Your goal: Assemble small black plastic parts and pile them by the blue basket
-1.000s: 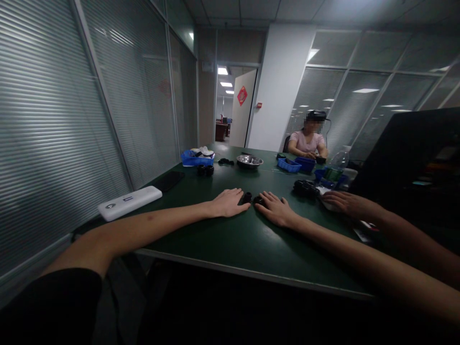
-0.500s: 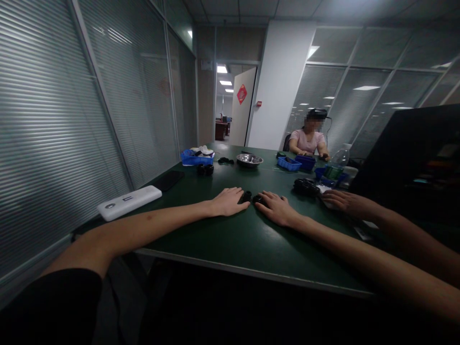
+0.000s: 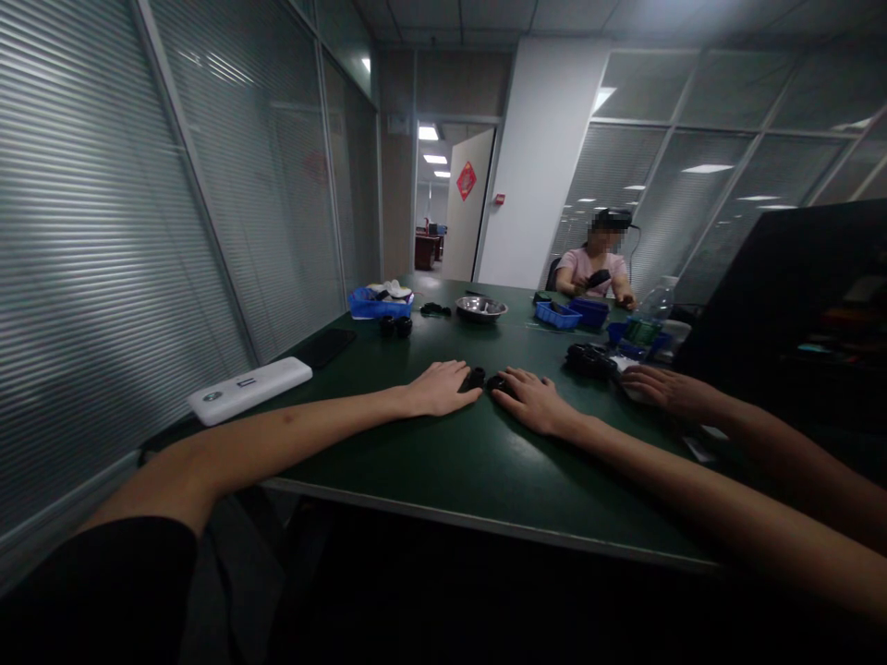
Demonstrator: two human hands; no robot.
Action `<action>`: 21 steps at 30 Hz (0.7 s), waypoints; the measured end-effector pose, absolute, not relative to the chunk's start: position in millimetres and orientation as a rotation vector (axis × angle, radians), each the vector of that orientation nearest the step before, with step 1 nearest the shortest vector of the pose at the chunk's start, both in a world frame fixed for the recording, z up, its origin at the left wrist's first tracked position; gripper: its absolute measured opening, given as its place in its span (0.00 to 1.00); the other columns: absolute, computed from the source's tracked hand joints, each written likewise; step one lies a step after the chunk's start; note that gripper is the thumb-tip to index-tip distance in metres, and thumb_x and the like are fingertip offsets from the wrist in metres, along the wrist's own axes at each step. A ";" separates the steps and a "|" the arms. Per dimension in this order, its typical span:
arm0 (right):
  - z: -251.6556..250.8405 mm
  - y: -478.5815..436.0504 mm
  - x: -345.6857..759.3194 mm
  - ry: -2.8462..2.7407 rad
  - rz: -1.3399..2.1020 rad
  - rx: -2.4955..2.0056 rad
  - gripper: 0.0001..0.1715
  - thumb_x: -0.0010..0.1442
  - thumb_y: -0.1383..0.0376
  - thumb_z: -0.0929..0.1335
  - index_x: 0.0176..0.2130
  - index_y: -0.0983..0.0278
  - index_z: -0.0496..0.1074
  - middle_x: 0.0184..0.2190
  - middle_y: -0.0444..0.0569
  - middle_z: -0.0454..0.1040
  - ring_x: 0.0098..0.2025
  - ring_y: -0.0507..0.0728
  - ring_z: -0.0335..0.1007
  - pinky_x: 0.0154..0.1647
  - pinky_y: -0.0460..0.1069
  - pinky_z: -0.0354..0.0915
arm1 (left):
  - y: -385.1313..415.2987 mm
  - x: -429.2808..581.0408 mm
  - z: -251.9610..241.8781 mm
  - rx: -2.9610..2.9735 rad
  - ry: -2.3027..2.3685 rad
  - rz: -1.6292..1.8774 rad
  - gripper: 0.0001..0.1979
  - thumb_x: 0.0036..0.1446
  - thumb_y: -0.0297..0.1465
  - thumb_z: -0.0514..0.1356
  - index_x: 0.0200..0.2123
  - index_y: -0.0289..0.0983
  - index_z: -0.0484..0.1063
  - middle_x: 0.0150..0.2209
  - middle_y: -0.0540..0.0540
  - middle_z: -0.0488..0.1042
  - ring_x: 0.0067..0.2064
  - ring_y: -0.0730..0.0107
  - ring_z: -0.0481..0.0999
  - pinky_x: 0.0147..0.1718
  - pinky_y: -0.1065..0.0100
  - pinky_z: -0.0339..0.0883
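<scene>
My left hand (image 3: 441, 389) rests palm down on the green table (image 3: 416, 462), its fingers over part of a small black object (image 3: 475, 378). Close to its right, my right hand (image 3: 530, 400) lies over a second small black object (image 3: 496, 384), fingers closed around it. The two black objects are a short gap apart, and the hands do not touch. What the black pieces are is too dark to tell. Beyond the hands stand a steel bowl (image 3: 480, 309) and a pair of round black items (image 3: 395, 326).
A white power bank (image 3: 250, 391) and a dark phone (image 3: 325, 348) lie left. Blue baskets (image 3: 558, 317), a bottle (image 3: 650, 323) and black cables (image 3: 589, 360) are at right. Another person's hand (image 3: 658, 388) rests near the right edge; a person (image 3: 596, 268) sits across.
The person across the table has raised a dark object in one hand. My own hands have not visibly moved.
</scene>
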State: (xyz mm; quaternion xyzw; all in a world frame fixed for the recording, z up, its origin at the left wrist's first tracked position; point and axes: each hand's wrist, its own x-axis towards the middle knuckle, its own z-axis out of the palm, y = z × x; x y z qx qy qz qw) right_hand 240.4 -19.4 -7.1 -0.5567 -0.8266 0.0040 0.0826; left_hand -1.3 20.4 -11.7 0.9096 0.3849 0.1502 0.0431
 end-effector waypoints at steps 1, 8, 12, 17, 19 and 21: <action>-7.2 -19.2 240.7 -2.472 0.014 -1.660 0.39 0.71 0.44 0.54 0.70 0.63 0.57 0.72 0.62 0.54 0.72 0.74 0.49 0.66 0.76 0.48 | 20.2 -1.3 -11.3 2.787 1.175 0.448 0.40 0.66 0.54 0.46 0.65 0.27 0.62 0.68 0.29 0.61 0.69 0.44 0.60 0.66 0.51 0.52; -6.7 -19.2 240.8 -2.476 0.019 -1.670 0.38 0.71 0.44 0.54 0.69 0.62 0.59 0.71 0.62 0.55 0.72 0.74 0.49 0.66 0.76 0.48 | 19.0 -1.2 -9.8 2.795 1.200 0.405 0.41 0.66 0.54 0.45 0.66 0.26 0.61 0.68 0.28 0.60 0.70 0.44 0.59 0.67 0.52 0.51; -5.1 -21.1 238.9 -2.474 0.013 -1.680 0.38 0.72 0.45 0.55 0.69 0.64 0.58 0.71 0.64 0.54 0.72 0.75 0.49 0.66 0.76 0.49 | 20.1 -1.6 -11.3 2.782 1.197 0.415 0.41 0.66 0.55 0.45 0.66 0.27 0.61 0.68 0.29 0.60 0.70 0.45 0.59 0.67 0.52 0.51; -3.0 -23.1 237.9 -2.472 0.028 -1.682 0.39 0.72 0.45 0.55 0.69 0.64 0.58 0.71 0.63 0.54 0.72 0.74 0.49 0.66 0.75 0.48 | 19.0 -2.1 -9.9 2.765 1.191 0.422 0.41 0.66 0.56 0.45 0.66 0.27 0.61 0.68 0.29 0.60 0.70 0.45 0.59 0.67 0.52 0.51; -2.4 -23.4 237.7 -2.474 0.029 -1.684 0.39 0.72 0.45 0.55 0.70 0.64 0.58 0.71 0.63 0.54 0.72 0.74 0.49 0.66 0.75 0.48 | 18.5 -2.1 -9.2 2.769 1.192 0.419 0.41 0.66 0.55 0.45 0.66 0.27 0.61 0.68 0.29 0.60 0.70 0.45 0.59 0.67 0.52 0.51; -2.4 -23.2 237.6 -2.474 0.023 -1.689 0.39 0.72 0.45 0.55 0.70 0.64 0.57 0.71 0.63 0.55 0.72 0.73 0.49 0.67 0.75 0.48 | 18.4 -1.9 -9.0 2.783 1.187 0.424 0.41 0.66 0.55 0.45 0.66 0.26 0.61 0.68 0.28 0.60 0.70 0.44 0.59 0.67 0.51 0.51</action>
